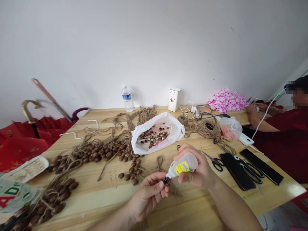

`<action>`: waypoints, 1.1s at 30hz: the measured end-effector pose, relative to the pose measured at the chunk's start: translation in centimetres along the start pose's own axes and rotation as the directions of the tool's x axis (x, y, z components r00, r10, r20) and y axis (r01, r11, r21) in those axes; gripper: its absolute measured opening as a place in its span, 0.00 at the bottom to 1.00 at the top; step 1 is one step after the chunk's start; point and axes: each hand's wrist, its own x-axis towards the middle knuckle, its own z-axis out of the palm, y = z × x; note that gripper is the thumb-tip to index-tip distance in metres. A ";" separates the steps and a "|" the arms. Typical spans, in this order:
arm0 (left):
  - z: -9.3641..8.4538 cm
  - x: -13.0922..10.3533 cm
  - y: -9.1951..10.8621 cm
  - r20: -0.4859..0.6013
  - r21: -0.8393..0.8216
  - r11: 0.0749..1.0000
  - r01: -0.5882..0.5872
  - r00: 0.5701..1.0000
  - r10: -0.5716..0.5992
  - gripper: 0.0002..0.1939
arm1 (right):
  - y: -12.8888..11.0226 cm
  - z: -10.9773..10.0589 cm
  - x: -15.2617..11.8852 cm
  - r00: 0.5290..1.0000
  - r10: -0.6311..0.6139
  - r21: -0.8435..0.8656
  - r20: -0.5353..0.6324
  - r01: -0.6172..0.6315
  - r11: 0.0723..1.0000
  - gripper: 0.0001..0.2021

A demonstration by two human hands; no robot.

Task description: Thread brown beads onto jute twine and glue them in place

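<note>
My left hand (151, 194) pinches a dark, hollow nut shell (166, 181) with its opening turned up. A white squeeze bottle with a yellow label (184, 166) is gripped in my right hand (201, 170), tilted so that its nozzle meets the shell's opening. Behind my hands, a white plastic bag (141, 148) lies open with several nut shell pieces (156, 136) inside. A twine loop (159, 162) with frayed strands lies just beyond my left hand. Loose brown nuts (135, 181) rest left of it, beside a long heap of nuts strung on twine (96, 153).
Scissors (216, 163), black phones (237, 171) and twine coils (208, 128) lie on the wooden table (96, 195) at right. A water bottle (127, 98) and white box (174, 99) stand by the wall. Another person's arm (263, 123) is at far right; red umbrellas (14, 144) are left.
</note>
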 end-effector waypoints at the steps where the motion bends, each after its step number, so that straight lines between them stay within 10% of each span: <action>1: 0.0 0.0 0.0 0.000 0.000 1.000 0.001 1.000 -0.001 0.10 | 0.0 0.0 0.0 1.000 0.001 0.000 0.001 -0.001 1.000 0.21; 12: 0.0 0.1 0.3 -0.040 0.005 1.000 -0.027 0.999 0.027 0.12 | -0.5 -0.6 0.1 0.996 0.087 0.080 0.026 -0.089 0.993 0.21; 20: 0.1 0.1 0.4 -0.042 0.007 0.999 -0.049 0.998 0.049 0.12 | 1.0 -1.3 0.0 0.939 0.343 0.446 0.017 -0.314 0.838 0.19; 33: -0.2 0.1 0.1 -0.072 0.022 0.998 -0.051 0.996 0.053 0.12 | 0.4 -4.0 1.1 0.868 0.361 0.703 -0.340 -0.020 0.711 0.17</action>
